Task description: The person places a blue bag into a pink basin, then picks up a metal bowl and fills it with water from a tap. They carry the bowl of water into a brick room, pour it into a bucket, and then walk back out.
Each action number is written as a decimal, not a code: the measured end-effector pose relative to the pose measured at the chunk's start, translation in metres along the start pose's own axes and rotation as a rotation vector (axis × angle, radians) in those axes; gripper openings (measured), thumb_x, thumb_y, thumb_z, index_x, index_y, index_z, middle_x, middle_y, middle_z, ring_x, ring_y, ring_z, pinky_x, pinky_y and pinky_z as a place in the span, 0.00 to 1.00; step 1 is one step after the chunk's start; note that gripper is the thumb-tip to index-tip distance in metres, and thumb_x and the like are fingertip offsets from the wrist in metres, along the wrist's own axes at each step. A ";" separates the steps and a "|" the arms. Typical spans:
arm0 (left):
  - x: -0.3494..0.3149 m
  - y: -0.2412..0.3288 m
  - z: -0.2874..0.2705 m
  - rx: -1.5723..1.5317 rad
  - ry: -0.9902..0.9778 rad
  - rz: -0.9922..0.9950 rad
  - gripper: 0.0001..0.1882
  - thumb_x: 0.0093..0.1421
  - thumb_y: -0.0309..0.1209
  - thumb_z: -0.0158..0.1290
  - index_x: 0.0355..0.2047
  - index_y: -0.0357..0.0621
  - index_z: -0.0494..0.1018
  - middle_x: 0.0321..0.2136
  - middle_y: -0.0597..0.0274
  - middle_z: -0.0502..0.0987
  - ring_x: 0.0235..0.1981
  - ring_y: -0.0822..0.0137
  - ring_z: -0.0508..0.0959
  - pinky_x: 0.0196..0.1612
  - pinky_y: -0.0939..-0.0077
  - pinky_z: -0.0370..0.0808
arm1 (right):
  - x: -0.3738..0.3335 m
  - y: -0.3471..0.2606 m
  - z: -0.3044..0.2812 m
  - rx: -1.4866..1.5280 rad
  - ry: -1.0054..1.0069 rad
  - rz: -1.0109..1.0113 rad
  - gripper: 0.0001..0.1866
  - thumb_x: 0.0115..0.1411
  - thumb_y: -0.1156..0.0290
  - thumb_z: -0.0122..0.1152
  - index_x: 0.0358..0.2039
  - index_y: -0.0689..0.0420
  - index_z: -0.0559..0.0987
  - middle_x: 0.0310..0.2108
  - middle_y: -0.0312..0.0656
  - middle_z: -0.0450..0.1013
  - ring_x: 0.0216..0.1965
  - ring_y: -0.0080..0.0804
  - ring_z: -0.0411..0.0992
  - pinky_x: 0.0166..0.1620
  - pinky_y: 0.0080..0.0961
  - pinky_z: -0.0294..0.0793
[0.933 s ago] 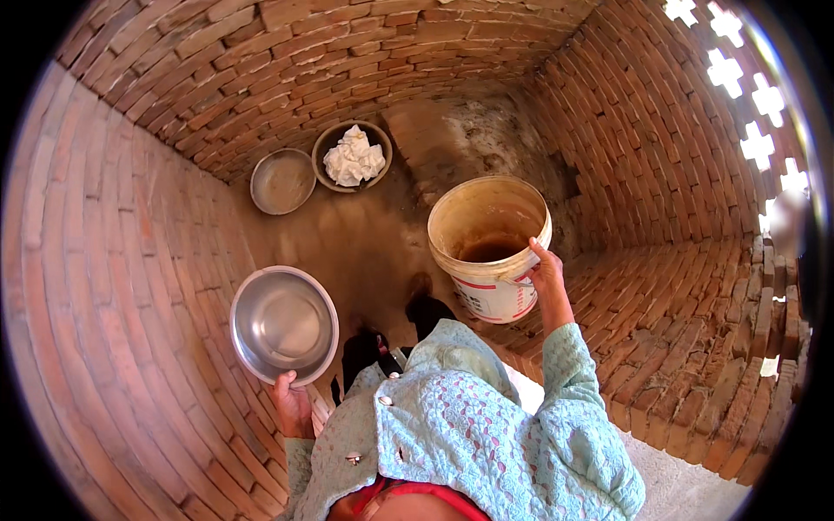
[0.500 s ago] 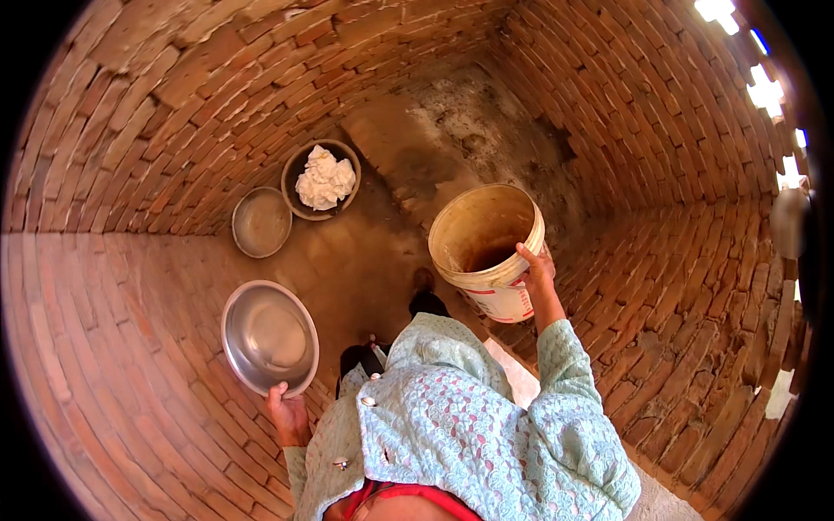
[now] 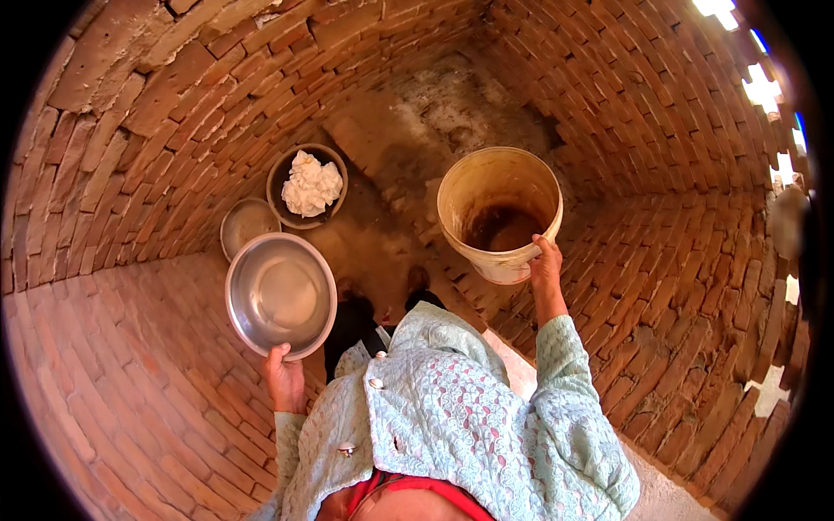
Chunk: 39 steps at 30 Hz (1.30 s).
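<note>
Where brick walls border the brown floor, hands grip basin and bucket.

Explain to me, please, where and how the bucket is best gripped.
I would grip the bucket by its thick rim, from the near right side, thumb over the edge and fingers outside. The rim forms a raised lip around the wide, open mouth, and the right hand holds it there. The left hand is occupied with the metal basin.
</note>
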<state>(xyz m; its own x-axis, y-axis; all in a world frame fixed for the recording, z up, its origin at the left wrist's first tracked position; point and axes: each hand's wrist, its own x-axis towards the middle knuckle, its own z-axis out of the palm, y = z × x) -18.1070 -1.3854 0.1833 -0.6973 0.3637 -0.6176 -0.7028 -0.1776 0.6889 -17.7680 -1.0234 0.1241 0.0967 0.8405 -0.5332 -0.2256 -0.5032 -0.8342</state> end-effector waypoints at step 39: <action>0.074 -0.027 0.090 0.065 0.195 -0.054 0.25 0.41 0.25 0.46 0.43 0.29 0.62 0.42 0.54 0.68 0.44 0.59 0.68 0.51 0.63 0.63 | 0.296 -0.152 0.083 -1.608 0.500 -0.378 0.31 0.31 0.53 0.72 0.23 0.69 0.74 0.27 0.56 0.72 0.30 0.48 0.72 0.35 0.37 0.69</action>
<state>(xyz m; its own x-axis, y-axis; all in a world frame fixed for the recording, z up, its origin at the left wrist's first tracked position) -18.1266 -1.2711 0.1531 -0.6771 0.1864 -0.7119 -0.7340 -0.1007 0.6717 -17.7852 -0.6816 0.1044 0.2499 0.9681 -0.0187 0.9672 -0.2505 -0.0412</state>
